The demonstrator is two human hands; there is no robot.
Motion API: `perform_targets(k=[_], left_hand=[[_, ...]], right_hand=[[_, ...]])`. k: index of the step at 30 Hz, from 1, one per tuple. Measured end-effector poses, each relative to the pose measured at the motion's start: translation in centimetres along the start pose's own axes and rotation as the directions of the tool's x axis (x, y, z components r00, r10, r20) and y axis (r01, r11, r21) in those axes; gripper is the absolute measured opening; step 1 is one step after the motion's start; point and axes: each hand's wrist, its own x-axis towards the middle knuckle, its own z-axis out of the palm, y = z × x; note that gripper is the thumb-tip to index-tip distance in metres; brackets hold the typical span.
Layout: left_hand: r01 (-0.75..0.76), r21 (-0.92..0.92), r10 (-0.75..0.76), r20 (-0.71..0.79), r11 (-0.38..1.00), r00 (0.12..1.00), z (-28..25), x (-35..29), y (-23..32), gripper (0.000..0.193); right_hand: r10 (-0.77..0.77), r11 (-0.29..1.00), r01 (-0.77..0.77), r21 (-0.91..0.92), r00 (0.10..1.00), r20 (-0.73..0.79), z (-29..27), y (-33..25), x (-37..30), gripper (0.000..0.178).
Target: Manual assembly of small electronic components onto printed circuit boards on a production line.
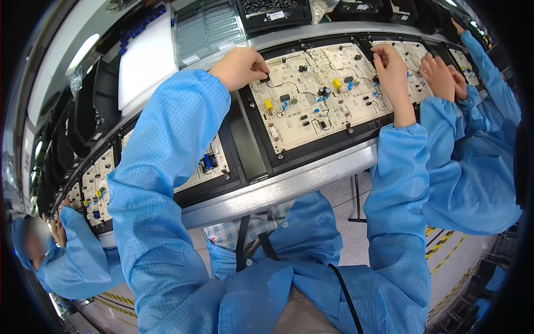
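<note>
A cream circuit board (295,133) lies in a black carrier frame (311,154) in front of me. Yellow block parts, blue parts, black cylindrical capacitors and thin dark wires stand on it. My left hand (239,68) reaches to the board's far left corner, its fingertips pinched on a small black component (265,77) at the board surface. Over the right edge of the same board is my right hand (391,69), thumb and fingers curled together near the far right corner. Whatever sits between those right fingertips is too small to make out.
A metal rail (283,186) runs along the line's near side. Beyond it are a clear ribbed tray (208,30), a white sheet (147,61) and a black bin (275,14) of small black parts. Co-workers in blue sleeves (473,167) work close on the right; another person is far left.
</note>
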Motion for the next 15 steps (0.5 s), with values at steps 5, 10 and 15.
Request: perform_targets(k=[5,10,15], left_hand=[[-0.007,0.035,0.009,-0.068,0.999,0.998,0.2,-0.4,0.6,0.017],[-0.073,0.167,0.098,-0.142,0.983,0.985,0.9,-1.1,2.2,0.013],[-0.052,0.2,0.087,-0.17,0.978,0.982,1.4,-2.8,2.3,0.016]], right_hand=[[-0.019,1.0,0.02,0.018,0.999,-0.026,-0.2,0.1,0.6,0.014],[-0.088,0.996,0.087,-0.02,0.994,-0.064,-0.6,1.0,0.4,0.011],[-0.081,0.995,0.084,0.052,0.995,-0.051,-0.8,-1.0,-0.1,0.011]])
